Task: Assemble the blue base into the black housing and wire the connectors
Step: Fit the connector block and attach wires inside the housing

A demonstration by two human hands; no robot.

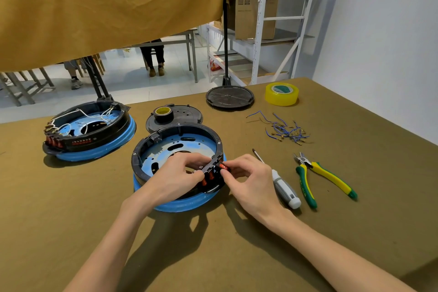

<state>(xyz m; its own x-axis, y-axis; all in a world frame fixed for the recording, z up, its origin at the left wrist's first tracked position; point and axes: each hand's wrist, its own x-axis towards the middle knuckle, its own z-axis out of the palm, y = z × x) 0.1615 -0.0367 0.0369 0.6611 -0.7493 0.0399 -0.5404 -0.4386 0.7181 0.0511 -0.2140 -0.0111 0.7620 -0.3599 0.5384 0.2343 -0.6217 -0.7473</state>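
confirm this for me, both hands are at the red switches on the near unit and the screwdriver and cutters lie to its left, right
Not quite. In the head view the screwdriver and cutters lie to the near unit's right. The left hand and right hand are at its red switches.

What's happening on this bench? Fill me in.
A person is working on the near black housing, which sits on its blue base. The left hand steadies the rim while the right hand pinches a red switch at the housing's edge. A second unit, already wired, sits to the left. Screwdriver and pliers lie unused.
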